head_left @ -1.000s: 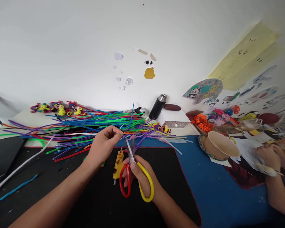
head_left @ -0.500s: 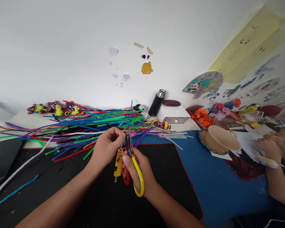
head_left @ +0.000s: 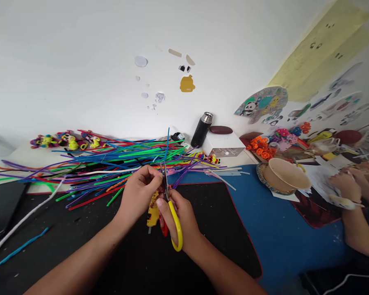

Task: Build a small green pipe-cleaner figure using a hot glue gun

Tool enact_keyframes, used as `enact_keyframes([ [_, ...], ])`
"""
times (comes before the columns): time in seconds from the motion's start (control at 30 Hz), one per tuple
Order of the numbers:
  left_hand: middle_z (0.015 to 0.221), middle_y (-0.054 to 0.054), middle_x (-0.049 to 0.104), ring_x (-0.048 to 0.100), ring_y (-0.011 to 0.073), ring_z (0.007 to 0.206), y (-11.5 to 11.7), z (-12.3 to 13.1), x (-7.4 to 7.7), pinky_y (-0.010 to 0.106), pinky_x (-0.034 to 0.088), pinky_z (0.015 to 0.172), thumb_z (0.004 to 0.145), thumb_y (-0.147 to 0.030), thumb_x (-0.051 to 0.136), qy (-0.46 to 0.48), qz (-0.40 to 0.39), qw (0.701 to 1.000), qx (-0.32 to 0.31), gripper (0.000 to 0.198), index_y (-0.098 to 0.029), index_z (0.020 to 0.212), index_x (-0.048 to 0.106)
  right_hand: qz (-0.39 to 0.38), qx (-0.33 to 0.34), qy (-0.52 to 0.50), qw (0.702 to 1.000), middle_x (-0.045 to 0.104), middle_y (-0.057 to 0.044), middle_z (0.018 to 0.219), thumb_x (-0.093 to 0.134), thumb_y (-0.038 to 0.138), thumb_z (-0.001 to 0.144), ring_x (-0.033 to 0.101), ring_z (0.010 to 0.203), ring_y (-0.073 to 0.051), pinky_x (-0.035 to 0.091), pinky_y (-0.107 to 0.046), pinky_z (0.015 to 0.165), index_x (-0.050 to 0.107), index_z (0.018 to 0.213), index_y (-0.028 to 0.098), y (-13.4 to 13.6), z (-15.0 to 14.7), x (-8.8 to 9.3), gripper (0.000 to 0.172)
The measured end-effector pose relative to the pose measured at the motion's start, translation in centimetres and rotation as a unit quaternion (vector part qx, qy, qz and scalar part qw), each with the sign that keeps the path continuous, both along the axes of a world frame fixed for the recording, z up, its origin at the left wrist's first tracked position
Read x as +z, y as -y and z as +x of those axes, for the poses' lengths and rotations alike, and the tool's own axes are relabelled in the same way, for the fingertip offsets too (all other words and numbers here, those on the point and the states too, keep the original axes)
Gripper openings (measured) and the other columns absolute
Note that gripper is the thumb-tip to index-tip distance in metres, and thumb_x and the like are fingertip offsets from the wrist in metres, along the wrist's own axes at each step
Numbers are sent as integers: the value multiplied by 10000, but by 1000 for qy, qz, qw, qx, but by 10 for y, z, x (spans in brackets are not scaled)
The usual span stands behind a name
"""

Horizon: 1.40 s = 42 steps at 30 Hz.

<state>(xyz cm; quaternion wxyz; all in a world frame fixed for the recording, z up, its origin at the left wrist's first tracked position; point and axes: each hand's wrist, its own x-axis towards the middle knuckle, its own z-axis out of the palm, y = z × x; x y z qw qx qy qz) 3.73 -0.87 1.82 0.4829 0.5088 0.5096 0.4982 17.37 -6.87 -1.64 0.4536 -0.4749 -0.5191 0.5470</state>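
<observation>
In my right hand (head_left: 184,217) is a pair of scissors (head_left: 176,225) with yellow and red handles, blades pointing away from me and slightly apart. My left hand (head_left: 143,190) is closed in a pinch right beside the blades; what its fingertips hold is too small or hidden to make out. A blue pipe cleaner (head_left: 167,141) stands up just beyond the blade tips; I cannot tell whether it is held. Beneath my hands lies a yellow tool (head_left: 153,215) with a clear stick poking from its end, partly covered, on the black mat (head_left: 215,229).
A wide heap of coloured pipe cleaners (head_left: 110,157) lies behind my hands. A black thermos (head_left: 202,130) and a white box (head_left: 223,144) stand by the wall. At right are a bowl (head_left: 289,176) and another person's hands (head_left: 346,184). A twisted blue pipe cleaner (head_left: 21,248) lies at left.
The scissors have turned a little and their handles have shifted slightly left. My left hand keeps its pinch beside the blades. The whole view has shifted slightly.
</observation>
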Motion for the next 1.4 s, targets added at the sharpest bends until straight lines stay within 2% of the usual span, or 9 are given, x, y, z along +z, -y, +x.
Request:
enact_keyframes([
  [0.47,697,-3,708,683,191,584,0,3,-8,303,581,572,844,-469,714,4,-12,1000,6,252,-251,811,594,-8,-3,1,1000,565,65,607,755,577,985,501,470,-115,383,-225,476,612,969,235,1,5,1,370],
  [0.77,664,-3,714,670,190,531,3,6,-3,318,582,564,842,-466,705,10,-22,1000,-1,251,-263,802,564,-1,-4,22,1000,577,61,573,705,618,1007,512,469,-125,391,-229,486,617,963,242,2,6,1,389],
  [0.97,662,-7,711,672,193,537,3,6,-4,329,592,579,850,-476,712,19,-25,1000,-2,258,-265,800,573,9,-8,28,1000,571,55,566,687,632,1014,529,488,-134,399,-230,488,646,979,240,2,6,0,395],
  [1.4,686,-13,718,706,201,617,2,5,-8,319,604,615,830,-392,783,54,-22,998,10,218,-257,789,617,-7,-16,40,999,578,52,590,736,589,990,563,506,-141,423,-227,497,666,1016,235,0,7,3,362],
])
